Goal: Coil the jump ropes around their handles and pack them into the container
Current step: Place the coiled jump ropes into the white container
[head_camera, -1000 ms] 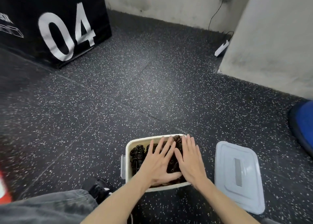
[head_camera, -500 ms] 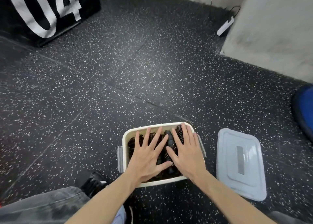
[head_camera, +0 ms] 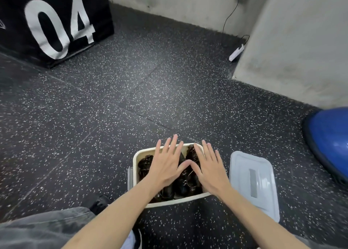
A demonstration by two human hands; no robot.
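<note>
Both forearms reach forward over the cream container (head_camera: 136, 159) on the speckled floor (head_camera: 113, 116). The left hand (head_camera: 165, 165) and right hand (head_camera: 211, 170) lie flat, palms down, fingers straight and spread, gripping nothing, thumb tips touching. Beneath them the coiled black jump ropes (head_camera: 145, 164) sit packed inside; the lid (head_camera: 252, 181) lies just right.

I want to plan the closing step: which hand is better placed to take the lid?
Probably the right hand: the lid lies on the floor just beside it, right of the container. The left hand is farther.

Glossy ropes (head_camera: 145, 164); matt plastic container (head_camera: 136, 158)
</note>
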